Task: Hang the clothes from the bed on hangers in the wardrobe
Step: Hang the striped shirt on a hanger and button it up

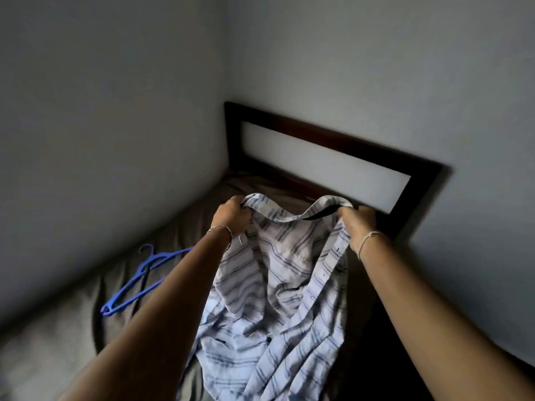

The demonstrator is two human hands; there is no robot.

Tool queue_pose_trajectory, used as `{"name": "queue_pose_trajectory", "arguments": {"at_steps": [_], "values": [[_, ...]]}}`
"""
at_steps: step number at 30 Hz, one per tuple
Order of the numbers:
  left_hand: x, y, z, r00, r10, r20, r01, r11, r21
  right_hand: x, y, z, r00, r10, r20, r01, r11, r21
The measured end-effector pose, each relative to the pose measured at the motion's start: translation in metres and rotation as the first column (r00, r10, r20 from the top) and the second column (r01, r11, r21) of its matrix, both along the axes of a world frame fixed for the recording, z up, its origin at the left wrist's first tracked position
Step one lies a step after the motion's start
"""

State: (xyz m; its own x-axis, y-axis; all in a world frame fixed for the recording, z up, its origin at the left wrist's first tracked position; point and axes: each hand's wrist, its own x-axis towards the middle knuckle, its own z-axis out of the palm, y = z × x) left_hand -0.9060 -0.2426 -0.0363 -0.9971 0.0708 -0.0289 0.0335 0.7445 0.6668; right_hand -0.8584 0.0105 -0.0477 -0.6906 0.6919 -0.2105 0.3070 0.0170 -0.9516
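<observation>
Striped button-up shirt (269,285) held up at frame ctr over the bed (58,328), lower part draping onto it. Left hand (231,217) grip clamped on collar's left end; right hand (359,224) grip clamped on its right end. Blue plastic hangers (162,256), prob. two, lie on bed at left, apart from shirt. Dark wood headboard (333,137) upper right.

- The bed (58,328) fills the near left, tucked into the corner where the left wall (101,111) meets the far wall (376,68).
- The headboard (318,160) stands at the bed's far end, against the far wall.
- The hangers (136,282) lie on the bed, left of the shirt (275,285).
- The shirt hangs over the bed in front of the headboard, its top held between the left hand (231,217) and the right hand (359,227).
</observation>
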Motion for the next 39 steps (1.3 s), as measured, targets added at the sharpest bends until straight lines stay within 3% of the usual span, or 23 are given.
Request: {"name": "queue_pose_trajectory", "arguments": {"at_steps": [3, 10, 15, 20, 25, 31, 39], "values": [[-0.051, 0.025, -0.042, 0.995, 0.023, 0.1, -0.021, 1.0, -0.019, -0.047, 0.025, -0.042, 0.989, 0.023, 0.144, -0.024, 1.0, 0.006], [-0.159, 0.088, -0.132, 0.961, 0.081, 0.264, -0.086, 0.996, 0.007, -0.139, 0.061, -0.137, 0.986, -0.076, 0.151, 0.072, 0.997, 0.029], [-0.189, 0.115, -0.187, 0.973, -0.004, 0.23, -0.014, 0.997, 0.077, -0.171, 0.069, -0.198, 0.97, -0.101, 0.22, 0.065, 0.985, 0.162], [-0.185, 0.135, -0.236, 0.932, -0.049, 0.359, 0.023, 0.997, 0.076, -0.167, 0.067, -0.267, 0.938, 0.018, 0.346, -0.081, 0.982, 0.169], [-0.167, 0.137, -0.282, 0.825, -0.027, 0.565, 0.077, 0.995, -0.064, -0.152, 0.063, -0.32, 0.927, 0.162, 0.338, -0.206, 0.974, 0.098], [-0.146, 0.135, -0.299, 0.827, -0.026, 0.562, 0.063, 0.997, -0.047, -0.131, 0.055, -0.329, 0.925, 0.258, 0.28, -0.295, 0.95, 0.098], [-0.125, 0.125, -0.29, 0.862, -0.038, 0.505, 0.028, 0.999, 0.029, -0.098, 0.041, -0.306, 0.923, 0.164, 0.348, -0.298, 0.878, 0.375]]}}
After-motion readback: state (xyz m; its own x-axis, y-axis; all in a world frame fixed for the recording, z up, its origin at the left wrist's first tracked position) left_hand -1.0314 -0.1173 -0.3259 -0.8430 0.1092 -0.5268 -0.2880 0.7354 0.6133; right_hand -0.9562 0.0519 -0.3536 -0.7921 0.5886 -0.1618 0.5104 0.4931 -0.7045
